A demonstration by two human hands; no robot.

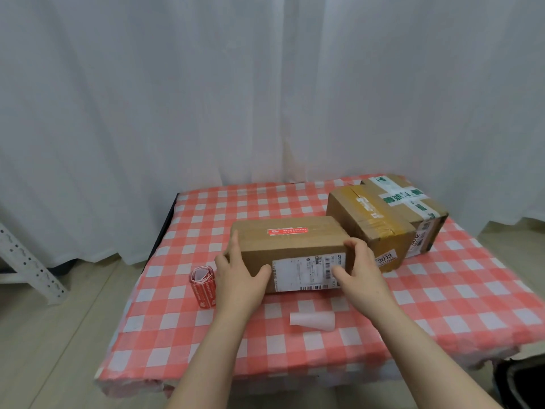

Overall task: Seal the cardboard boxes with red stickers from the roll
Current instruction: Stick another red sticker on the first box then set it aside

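A long cardboard box (295, 246) lies across the middle of the table, with a red sticker (287, 231) stuck along its top seam and a white shipping label on its front. My left hand (236, 278) grips the box's left end, thumb on the front face. My right hand (361, 268) grips its right end. The roll of red stickers (203, 286) stands on the cloth just left of my left hand. A second box (368, 222) with yellow tape and a third box (413, 208) with green-printed white tape sit behind at the right.
A curled piece of white backing paper (312, 321) lies on the red-and-white checked tablecloth (442, 305) near the front. A white curtain hangs behind the table. A white metal rack leg (29, 264) stands at the left on the floor. A dark object (522, 382) sits at the bottom right.
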